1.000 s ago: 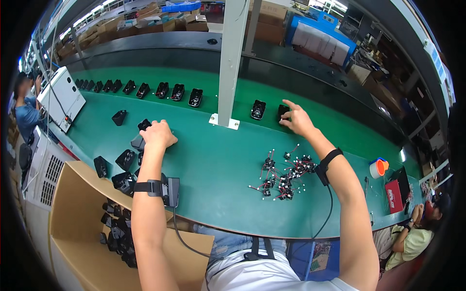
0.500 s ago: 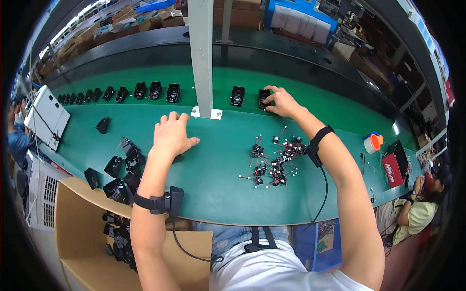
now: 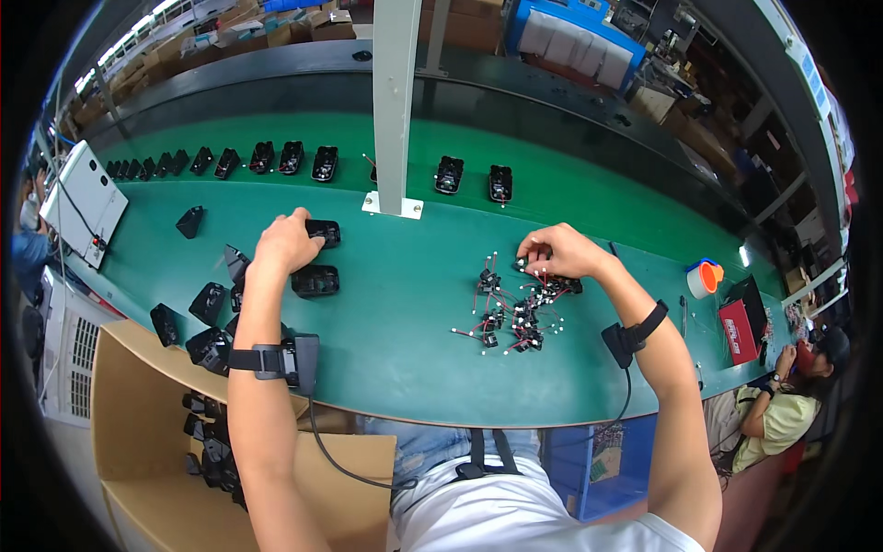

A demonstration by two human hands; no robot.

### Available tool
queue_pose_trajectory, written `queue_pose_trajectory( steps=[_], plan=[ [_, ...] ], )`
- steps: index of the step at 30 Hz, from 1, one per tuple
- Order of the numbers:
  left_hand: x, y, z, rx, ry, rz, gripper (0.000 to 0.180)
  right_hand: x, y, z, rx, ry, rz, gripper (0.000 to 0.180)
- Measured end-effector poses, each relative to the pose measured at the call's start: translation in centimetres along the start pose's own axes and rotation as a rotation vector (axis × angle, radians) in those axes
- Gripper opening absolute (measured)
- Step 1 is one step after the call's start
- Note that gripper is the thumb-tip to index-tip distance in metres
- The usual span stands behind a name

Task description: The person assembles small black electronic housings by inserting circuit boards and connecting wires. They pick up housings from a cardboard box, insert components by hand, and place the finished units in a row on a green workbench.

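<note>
My left hand [image 3: 287, 243] grips the left end of a black plastic housing [image 3: 325, 232] on the green bench. A second black housing [image 3: 315, 281] lies just below it, open side up. At the upper edge of a pile of small black parts with red wires and white plugs [image 3: 526, 313], my right hand [image 3: 563, 250] has its fingers curled and pinched on one small black wired part [image 3: 521, 264]. Left of my left forearm lie several loose black housings [image 3: 207, 304], partly hidden by the arm.
A row of black housings [image 3: 324, 164] stands along the far green strip, crossed by a grey post [image 3: 394, 120]. At left is a cardboard box [image 3: 124, 396] holding more black parts. An orange-and-white cup [image 3: 704, 280] and red box [image 3: 739, 329] stand right, near another person [image 3: 782, 405].
My right hand has left the far-right housing in the row and come down to the wired parts. My left hand has moved left and slightly down, onto a housing.
</note>
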State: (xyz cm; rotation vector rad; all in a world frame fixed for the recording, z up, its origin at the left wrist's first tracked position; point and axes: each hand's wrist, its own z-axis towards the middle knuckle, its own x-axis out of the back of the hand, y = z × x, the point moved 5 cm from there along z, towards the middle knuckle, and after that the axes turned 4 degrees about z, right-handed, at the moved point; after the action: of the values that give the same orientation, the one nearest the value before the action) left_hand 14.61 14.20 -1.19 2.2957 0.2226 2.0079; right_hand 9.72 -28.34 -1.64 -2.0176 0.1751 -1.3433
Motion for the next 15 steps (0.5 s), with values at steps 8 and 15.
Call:
queue_pose_trajectory(
  steps=[8, 15],
  plan=[
    [-0.7, 2.0, -0.4, -0.065, 0.064, -0.053, 0.053, 0.1, -1.6, 0.3, 0.121, 0.046, -0.042, 0.035],
    [-0.7, 4.0, -1.8, -0.267, -0.013, -0.109, 0.070, -0.9, -1.5, 1.1, 0.132, 0.045, 0.126, 0.031]
  ],
)
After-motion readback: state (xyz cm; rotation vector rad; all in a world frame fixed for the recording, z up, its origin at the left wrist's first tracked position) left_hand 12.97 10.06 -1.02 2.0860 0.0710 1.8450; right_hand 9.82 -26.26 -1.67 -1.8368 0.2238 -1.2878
